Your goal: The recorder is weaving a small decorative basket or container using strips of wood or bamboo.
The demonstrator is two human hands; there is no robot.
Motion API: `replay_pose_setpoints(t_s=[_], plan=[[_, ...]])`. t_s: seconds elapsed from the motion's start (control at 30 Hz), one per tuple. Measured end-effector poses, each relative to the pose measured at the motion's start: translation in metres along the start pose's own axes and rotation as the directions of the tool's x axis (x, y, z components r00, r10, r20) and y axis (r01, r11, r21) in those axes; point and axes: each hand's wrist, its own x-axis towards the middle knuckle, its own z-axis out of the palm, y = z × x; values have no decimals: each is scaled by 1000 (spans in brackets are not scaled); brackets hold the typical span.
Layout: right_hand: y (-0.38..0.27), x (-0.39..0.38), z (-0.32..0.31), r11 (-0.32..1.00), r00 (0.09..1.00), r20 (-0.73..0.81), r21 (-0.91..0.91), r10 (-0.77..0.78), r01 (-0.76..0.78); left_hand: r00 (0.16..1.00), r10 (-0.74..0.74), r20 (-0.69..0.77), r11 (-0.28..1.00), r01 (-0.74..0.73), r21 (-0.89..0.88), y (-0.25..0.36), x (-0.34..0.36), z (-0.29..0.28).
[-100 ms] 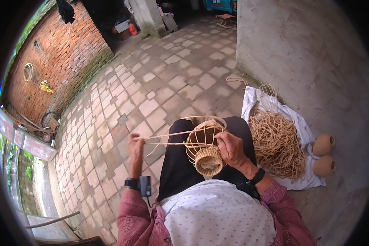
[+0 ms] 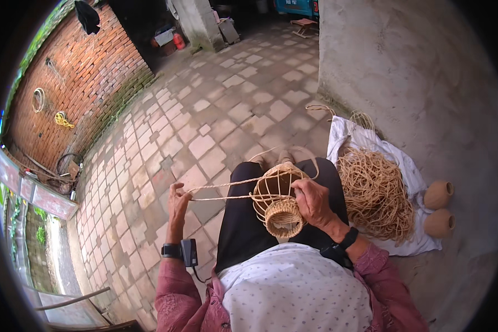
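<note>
1. The half-woven basket (image 2: 279, 200) lies on the person's lap at the centre of the frame, its finished base toward the body and its bare ribs pointing away.
2. The right hand (image 2: 314, 200) grips the basket's side, fingers closed over the ribs.
3. The left hand (image 2: 178, 202), left of centre, pinches the cane strands (image 2: 227, 189), which run taut across to the basket.
4. To the right, a tangled heap of loose cane (image 2: 375, 193) rests on a white cloth (image 2: 348, 137), with two small round woven pots (image 2: 439, 208) beside it.
5. Risks, as I judge them: too hard a pull could snap a strand or bend the open ribs; a slack right grip could let the basket roll off the lap onto the paved floor (image 2: 205, 127).
</note>
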Motion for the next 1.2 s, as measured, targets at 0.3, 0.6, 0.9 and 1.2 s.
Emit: replay_pose_setpoints(t_s=[0.3,0.6,0.9,1.2], plan=[[-7,1,4,1000,1000,11,13,14,-14,505,765,399,565,-824,-42,149,-78,84],[-7,1,1,1000,1000,-20,3,21,-21,726,638,257,717,-682,145,94,-20,63],[-4,-2,-5,999,999,-39,-30,17,-18,956,259,135,836,-292,465,-8,43,-51],[-10,2,6,1000,1000,3,7,30,-30,558,664,498,625,-779,40,151,-75,90]])
